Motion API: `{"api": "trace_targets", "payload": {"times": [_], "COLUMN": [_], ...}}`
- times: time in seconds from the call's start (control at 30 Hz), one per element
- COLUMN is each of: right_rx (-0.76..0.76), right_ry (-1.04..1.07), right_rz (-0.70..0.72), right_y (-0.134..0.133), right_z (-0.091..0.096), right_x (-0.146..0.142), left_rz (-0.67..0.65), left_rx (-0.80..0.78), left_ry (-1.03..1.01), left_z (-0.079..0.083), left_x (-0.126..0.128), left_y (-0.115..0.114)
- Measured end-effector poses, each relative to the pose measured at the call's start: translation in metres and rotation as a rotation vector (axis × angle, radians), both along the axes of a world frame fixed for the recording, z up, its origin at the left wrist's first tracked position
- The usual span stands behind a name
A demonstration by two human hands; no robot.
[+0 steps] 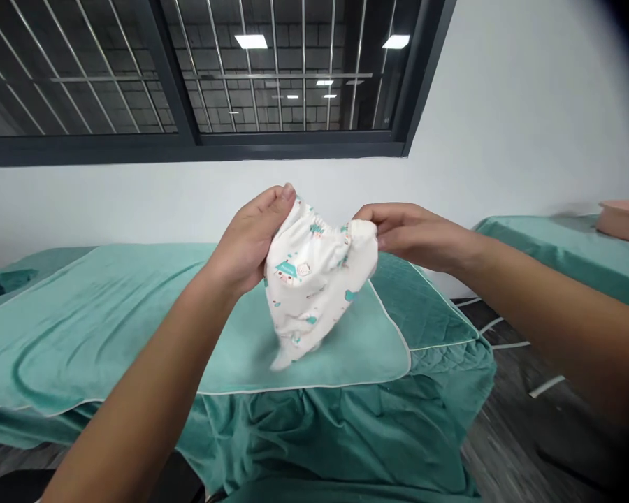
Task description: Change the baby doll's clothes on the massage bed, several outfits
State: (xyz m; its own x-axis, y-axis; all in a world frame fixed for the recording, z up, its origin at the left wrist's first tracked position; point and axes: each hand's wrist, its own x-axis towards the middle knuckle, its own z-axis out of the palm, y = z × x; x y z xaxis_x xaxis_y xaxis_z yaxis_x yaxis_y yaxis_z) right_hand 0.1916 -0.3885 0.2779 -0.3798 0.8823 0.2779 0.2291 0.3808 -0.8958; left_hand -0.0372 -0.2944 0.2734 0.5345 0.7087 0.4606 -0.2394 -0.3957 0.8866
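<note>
Small white baby pants with a green and pink print hang in the air over the bed, their gathered elastic edge at the top. My left hand grips the left end of that edge, thumb on top. At the other end, my right hand pinches the cloth; its fingertips are partly hidden by the fabric. The lower part of the pants tapers and dangles, slightly blurred, above a light green mat.
The mat lies on a bed with a dark green velvet cover. At the right stands another green-covered surface bearing a pink basin. Behind are a white wall and a barred window.
</note>
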Motion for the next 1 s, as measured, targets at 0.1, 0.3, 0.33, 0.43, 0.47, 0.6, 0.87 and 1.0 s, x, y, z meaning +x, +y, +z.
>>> {"api": "trace_targets", "payload": {"times": [0.1, 0.3, 0.33, 0.43, 0.47, 0.6, 0.87, 1.0], "right_rx": [-0.02, 0.218, 0.247, 0.249, 0.239, 0.172, 0.229, 0.066], "right_ry": [-0.069, 0.091, 0.137, 0.189, 0.182, -0.034, 0.227, 0.42], "right_rz": [0.008, -0.22, -0.232, -0.23, -0.229, -0.198, -0.36, -0.267], "right_y": [0.002, 0.019, 0.021, 0.025, 0.024, 0.021, 0.036, 0.05], "right_z": [0.001, 0.0, -0.001, -0.003, -0.004, -0.003, -0.016, -0.034], "right_x": [-0.008, -0.019, -0.019, -0.02, -0.021, -0.024, -0.025, -0.033], "left_rz": [-0.053, -0.112, -0.163, -0.309, -0.32, -0.164, -0.27, -0.462], "left_rx": [-0.028, 0.029, 0.041, 0.096, 0.114, 0.124, -0.022, -0.047], "left_ry": [0.156, 0.39, 0.467, 0.667, 0.671, 0.321, 0.261, 0.385], "left_z": [-0.001, 0.0, 0.001, 0.004, 0.004, -0.005, -0.036, -0.047], "left_x": [-0.005, -0.028, -0.032, -0.04, -0.041, -0.032, -0.008, -0.008], "left_y": [0.004, 0.023, 0.024, 0.023, 0.023, 0.021, 0.02, 0.027]}}
